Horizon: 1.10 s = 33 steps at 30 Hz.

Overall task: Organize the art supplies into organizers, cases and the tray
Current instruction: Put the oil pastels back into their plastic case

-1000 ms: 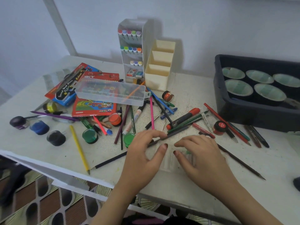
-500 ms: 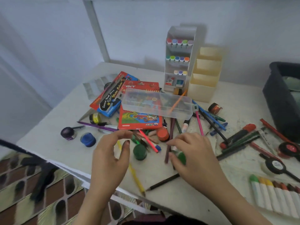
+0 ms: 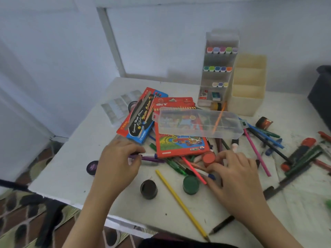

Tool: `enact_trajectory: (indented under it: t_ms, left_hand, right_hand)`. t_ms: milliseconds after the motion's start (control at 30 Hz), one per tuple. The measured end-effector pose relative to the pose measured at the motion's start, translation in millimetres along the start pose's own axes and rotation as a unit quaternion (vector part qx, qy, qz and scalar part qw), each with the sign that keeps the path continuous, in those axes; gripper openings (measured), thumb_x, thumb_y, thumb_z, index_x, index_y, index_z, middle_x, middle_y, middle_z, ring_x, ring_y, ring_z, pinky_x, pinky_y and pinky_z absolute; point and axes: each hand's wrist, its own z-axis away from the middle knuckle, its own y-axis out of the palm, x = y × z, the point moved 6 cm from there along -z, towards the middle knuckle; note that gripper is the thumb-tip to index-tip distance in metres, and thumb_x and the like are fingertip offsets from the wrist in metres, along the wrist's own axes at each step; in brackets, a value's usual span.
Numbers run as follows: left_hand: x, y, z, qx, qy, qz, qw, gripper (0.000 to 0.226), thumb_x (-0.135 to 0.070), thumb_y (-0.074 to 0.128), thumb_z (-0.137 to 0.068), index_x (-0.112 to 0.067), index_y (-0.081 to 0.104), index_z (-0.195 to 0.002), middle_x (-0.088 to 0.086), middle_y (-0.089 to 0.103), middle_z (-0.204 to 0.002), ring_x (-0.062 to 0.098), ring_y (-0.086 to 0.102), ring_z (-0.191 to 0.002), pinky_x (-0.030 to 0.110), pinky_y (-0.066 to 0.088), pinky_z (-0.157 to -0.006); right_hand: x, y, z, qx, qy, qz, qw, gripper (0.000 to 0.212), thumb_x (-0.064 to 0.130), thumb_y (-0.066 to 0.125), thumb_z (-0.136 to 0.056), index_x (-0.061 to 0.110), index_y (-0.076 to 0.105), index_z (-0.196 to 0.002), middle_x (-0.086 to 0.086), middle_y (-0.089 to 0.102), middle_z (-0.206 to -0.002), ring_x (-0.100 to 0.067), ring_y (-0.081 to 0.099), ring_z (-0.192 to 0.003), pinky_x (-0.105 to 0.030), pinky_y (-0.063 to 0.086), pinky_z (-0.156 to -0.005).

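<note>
My left hand (image 3: 118, 163) lies at the left end of the pile, its fingertips pinching the end of a purple pen (image 3: 152, 159). My right hand (image 3: 234, 181) holds an orange paint pot (image 3: 208, 157) between thumb and fingers, just below the red pencil box (image 3: 179, 144). A clear plastic case (image 3: 197, 122) lies across that box. Close to the front edge stand a green pot (image 3: 190, 184) and a black pot (image 3: 148, 189), and a yellow pencil (image 3: 179, 201) lies there too. A purple pot (image 3: 92, 167) peeks out left of my left wrist.
A tall marker organizer (image 3: 220, 68) and a cream stepped organizer (image 3: 249, 86) stand by the back wall. A water colour box (image 3: 141, 119) and a white palette (image 3: 120, 106) lie at back left. Loose pens and pencils spread to the right; the dark tray (image 3: 320, 93) shows at the right edge.
The view swung left. My left hand moved left and closed on the purple pen's end. My right hand moved from the green pot up to the orange pot.
</note>
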Motion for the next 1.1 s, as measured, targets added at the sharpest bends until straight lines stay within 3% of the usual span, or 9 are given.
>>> enact_trajectory:
  t_ms: [67, 200, 300, 400, 533, 733, 900, 1100]
  left_hand:
    - [-1, 10, -6, 0.027, 0.025, -0.006, 0.999, 0.016, -0.015, 0.063, -0.066, -0.022, 0.074, -0.076, -0.011, 0.069, -0.074, 0.013, 0.055, -0.074, 0.027, 0.039, -0.069]
    - [-2, 26, -13, 0.069, 0.057, -0.061, 0.994, 0.016, -0.016, 0.072, -0.057, -0.024, 0.075, -0.07, -0.009, 0.069, -0.067, 0.024, 0.062, -0.068, 0.034, 0.045, -0.066]
    - [4, 33, -18, 0.113, 0.029, -0.083, 0.99, 0.026, -0.011, 0.082, -0.061, -0.025, 0.077, -0.082, -0.004, 0.069, -0.075, 0.027, 0.06, -0.078, 0.039, 0.044, -0.074]
    - [3, 33, -23, 0.134, 0.014, -0.084, 0.987, 0.022, -0.017, 0.067, -0.078, -0.028, 0.072, -0.096, -0.005, 0.064, -0.091, 0.024, 0.05, -0.099, 0.034, 0.034, -0.086]
    - [-1, 29, -28, 0.136, 0.031, -0.061, 0.988, 0.019, -0.018, 0.063, -0.077, -0.034, 0.06, -0.087, -0.02, 0.047, -0.072, 0.011, 0.04, -0.089, 0.026, 0.022, -0.078]
    - [-7, 28, -26, 0.137, 0.021, -0.012, 0.99, 0.022, -0.012, 0.073, -0.074, -0.026, 0.072, -0.091, -0.018, 0.05, -0.075, 0.018, 0.048, -0.088, 0.033, 0.032, -0.079]
    - [-12, 5, -25, 0.107, -0.011, -0.028, 0.994, 0.023, -0.011, 0.073, -0.075, -0.032, 0.068, -0.084, -0.014, 0.059, -0.082, 0.012, 0.041, -0.086, 0.029, 0.028, -0.075]
    - [-32, -22, -23, 0.092, -0.059, -0.04, 0.993, 0.046, -0.011, 0.072, -0.073, -0.049, 0.051, -0.062, -0.021, 0.048, -0.068, 0.02, 0.045, -0.08, 0.034, 0.034, -0.069]
  right_hand:
    - [-1, -1, 2, -0.015, 0.01, -0.019, 1.0, 0.014, 0.037, 0.072, -0.063, 0.026, 0.065, -0.065, 0.004, 0.054, -0.085, -0.017, 0.046, -0.076, -0.029, 0.021, -0.068]
    - [-9, -4, 6, -0.013, 0.04, -0.072, 0.997, 0.02, 0.041, 0.046, -0.069, 0.027, 0.061, -0.067, 0.01, 0.052, -0.085, -0.006, 0.032, -0.077, -0.029, 0.027, -0.065]
    - [-12, -10, 9, 0.003, 0.064, -0.1, 0.993, 0.007, 0.035, 0.053, -0.071, 0.029, 0.058, -0.07, 0.015, 0.053, -0.081, -0.01, 0.046, -0.072, -0.024, 0.031, -0.061]
    - [-16, -17, 11, -0.001, 0.084, -0.133, 0.988, 0.005, 0.03, 0.058, -0.071, 0.033, 0.056, -0.074, 0.018, 0.054, -0.073, -0.01, 0.05, -0.069, -0.028, 0.038, -0.062]
    - [-24, -19, 16, 0.002, 0.122, -0.166, 0.979, 0.013, 0.025, 0.067, -0.077, 0.033, 0.057, -0.078, 0.019, 0.057, -0.073, -0.003, 0.051, -0.075, -0.029, 0.035, -0.069]
    - [-30, -30, 20, -0.037, 0.125, -0.2, 0.971, 0.015, 0.027, 0.064, -0.074, 0.037, 0.057, -0.084, 0.024, 0.058, -0.076, -0.001, 0.052, -0.076, -0.031, 0.04, -0.071]
    - [-49, -43, 24, -0.076, 0.152, -0.261, 0.95, 0.023, 0.023, 0.068, -0.078, 0.04, 0.057, -0.087, 0.026, 0.059, -0.095, -0.002, 0.053, -0.084, -0.021, 0.037, -0.073]
    - [-85, -63, 36, -0.101, 0.193, -0.305, 0.927, 0.026, 0.012, 0.07, -0.077, 0.031, 0.06, -0.093, 0.015, 0.064, -0.081, -0.004, 0.058, -0.081, -0.007, 0.041, -0.07]
